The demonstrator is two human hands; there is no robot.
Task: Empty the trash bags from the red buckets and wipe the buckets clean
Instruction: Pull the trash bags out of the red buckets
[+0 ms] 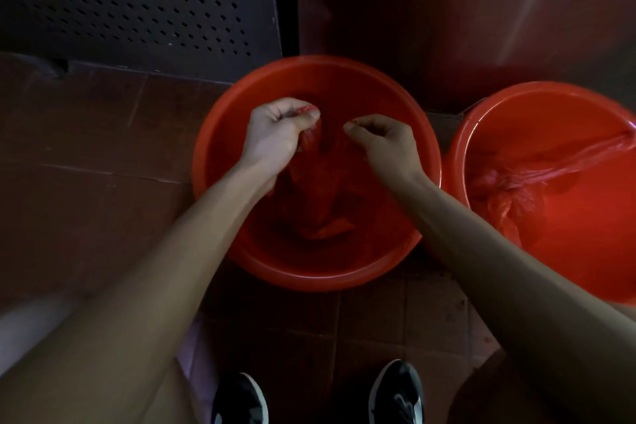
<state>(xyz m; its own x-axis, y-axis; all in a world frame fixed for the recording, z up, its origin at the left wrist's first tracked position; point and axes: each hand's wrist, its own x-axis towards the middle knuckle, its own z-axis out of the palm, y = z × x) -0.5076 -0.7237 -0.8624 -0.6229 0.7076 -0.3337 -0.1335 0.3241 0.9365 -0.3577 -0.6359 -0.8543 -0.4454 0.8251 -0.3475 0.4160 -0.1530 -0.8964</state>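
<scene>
Two red buckets stand on the floor below me. Over the middle bucket (241, 251), my left hand (275, 134) grips the gathered top of a red trash bag (320, 203) that hangs down inside it. My right hand (385, 144) hovers beside it with fingers curled, thumb and forefinger pinched near the bag; whether it holds any plastic is unclear. The right bucket (578, 272) holds a second red trash bag (509, 182), bunched, with a twisted strand running to its far rim.
Brown floor tiles (86, 155) surround the buckets. A dark perforated metal panel (137, 3) and a reddish wall (447, 10) stand right behind them. My black and white shoes (395, 392) are at the bottom edge, close to the middle bucket.
</scene>
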